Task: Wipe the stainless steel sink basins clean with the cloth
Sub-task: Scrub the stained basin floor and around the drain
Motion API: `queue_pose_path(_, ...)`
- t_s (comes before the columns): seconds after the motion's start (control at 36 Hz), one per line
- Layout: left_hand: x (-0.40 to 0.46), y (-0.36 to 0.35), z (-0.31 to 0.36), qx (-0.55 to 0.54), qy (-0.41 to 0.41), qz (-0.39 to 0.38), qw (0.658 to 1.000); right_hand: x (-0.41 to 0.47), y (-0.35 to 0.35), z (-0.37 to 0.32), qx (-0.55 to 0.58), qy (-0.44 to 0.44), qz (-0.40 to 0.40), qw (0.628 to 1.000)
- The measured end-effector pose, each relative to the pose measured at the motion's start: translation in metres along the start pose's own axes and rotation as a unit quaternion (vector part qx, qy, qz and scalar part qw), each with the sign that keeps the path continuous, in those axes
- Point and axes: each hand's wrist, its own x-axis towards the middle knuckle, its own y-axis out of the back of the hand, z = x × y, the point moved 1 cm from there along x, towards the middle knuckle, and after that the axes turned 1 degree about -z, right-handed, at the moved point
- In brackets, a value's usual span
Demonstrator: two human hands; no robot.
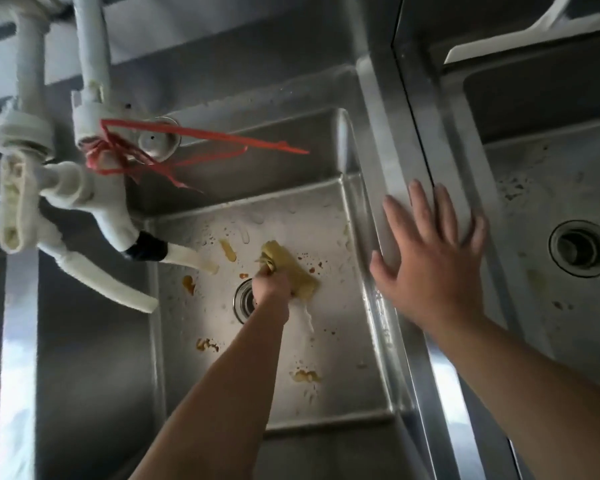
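White tap pipes (94,188), hose (118,289) and red string (201,136) crowd basin's (368,358) far-left corner. Near edge and right wall open. Right hand (433,258) covers divider rim (395,174).

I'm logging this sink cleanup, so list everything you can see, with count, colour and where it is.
sink basins: two, stainless steel; left basin being wiped, right basin beside it
cloth: one, yellow, on the left basin floor by its drain
drains: two, metal; left drain partly behind the hand, right drain uncovered
food residue: several yellow-brown smears, left basin floor
divider rim: one, steel, between the basins
tap pipes: white, upper left
red string: tied around the pipe fitting
hose: one, white, hanging from the tap
hands: left hand gripping the cloth; right hand flat on the rim
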Motion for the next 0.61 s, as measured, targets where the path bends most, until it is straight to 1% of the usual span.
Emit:
queue_pose_path(0.06, 0.01, -0.01, 0.022, 0.077, -0.115, 0.074, 0.988, 0.0, 0.0, 0.0, -0.003, -0.002, 0.004, 1.0)
queue_pose_path(0.11, 0.02, -0.018, 0.041, 0.162, -0.22, 0.112, 0.955, 0.0, -0.001, 0.001, -0.009, -0.005, 0.009, 1.0)
queue_pose_path(0.14, 0.025, -0.024, 0.049, 0.21, -0.27, 0.108, 0.933, 0.0, -0.001, 0.001, -0.013, -0.007, 0.011, 1.0)
queue_pose_path(0.17, 0.032, -0.031, 0.054, 0.27, -0.304, 0.076, 0.911, 0.0, -0.001, 0.001, -0.018, -0.008, 0.01, 1.0)
queue_pose_path(0.19, 0.037, -0.04, 0.057, 0.336, -0.309, 0.027, 0.889, 0.0, 0.0, 0.0, -0.023, -0.009, 0.006, 1.0)
queue_pose_path(0.25, 0.04, -0.059, 0.058, 0.448, -0.274, -0.069, 0.848, 0.0, 0.002, -0.002, -0.027, -0.012, -0.001, 1.0)
queue_pose_path(0.28, 0.041, -0.067, 0.057, 0.486, -0.263, -0.091, 0.828, 0.0, 0.003, -0.003, -0.027, -0.014, -0.002, 1.0)
queue_pose_path(0.31, 0.041, -0.074, 0.056, 0.506, -0.27, -0.094, 0.814, -0.001, 0.003, -0.002, -0.027, -0.015, -0.001, 1.0)
queue_pose_path(0.33, 0.041, -0.078, 0.054, 0.506, -0.29, -0.086, 0.808, 0.0, 0.004, -0.002, -0.026, -0.015, -0.001, 1.0)
queue_pose_path(0.39, 0.043, -0.084, 0.05, 0.474, -0.334, -0.074, 0.811, -0.001, 0.004, -0.002, -0.024, -0.015, 0.003, 1.0)
queue_pose_path(0.44, 0.047, -0.087, 0.049, 0.472, -0.355, -0.071, 0.803, -0.001, 0.004, -0.002, -0.026, -0.015, 0.009, 1.0)
queue_pose_path(0.61, 0.086, -0.095, 0.049, 0.518, -0.324, -0.057, 0.789, 0.0, 0.001, -0.002, -0.032, -0.011, 0.029, 0.999)
